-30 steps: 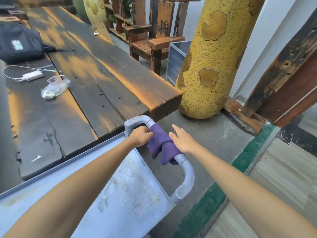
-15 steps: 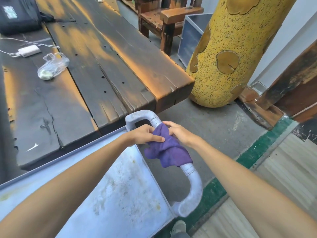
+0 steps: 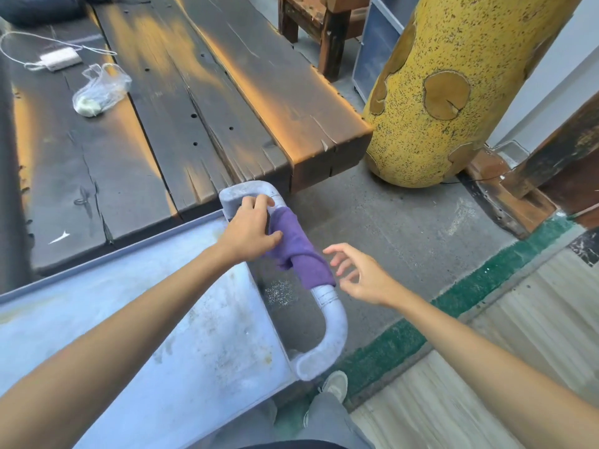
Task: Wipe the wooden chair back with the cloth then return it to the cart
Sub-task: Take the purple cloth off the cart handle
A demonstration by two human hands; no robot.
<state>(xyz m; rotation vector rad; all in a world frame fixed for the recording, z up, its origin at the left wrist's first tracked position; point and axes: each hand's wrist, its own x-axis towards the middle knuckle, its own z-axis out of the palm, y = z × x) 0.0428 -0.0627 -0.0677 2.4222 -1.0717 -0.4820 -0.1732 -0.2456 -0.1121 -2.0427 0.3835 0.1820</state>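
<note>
- Purple cloth (image 3: 299, 251) is draped over the grey handle (image 3: 330, 322) of the cart (image 3: 155, 335), near the centre of the view, with one folded end hanging at the inner side of the bar.
- The left hand (image 3: 251, 230) is at the 11 o'clock end of the cloth; its thumb presses on the fabric and its fingers curl over the handle bar and the edge of the cloth, so it is grasping them together.
- The right hand (image 3: 359, 277) is at 3 o'clock from the cloth, just beside it but not touching; its fingers are spread and relaxed, holding nothing.
- The dark wooden worktop (image 3: 181, 108) fills the area from 9 to 12 o'clock, with its corner close to the handle.
- On the worktop, at 10 o'clock, a clear plastic bag (image 3: 100, 90) lies, and beyond it a white charger (image 3: 61, 59) with its cable.
- A yellow speckled pillar (image 3: 453, 92) stands on the floor at 1 o'clock.
- A wooden chair (image 3: 321, 24) is partly visible at 12 o'clock, behind the worktop.
- A shoe (image 3: 335, 385) shows at 6 o'clock.
</note>
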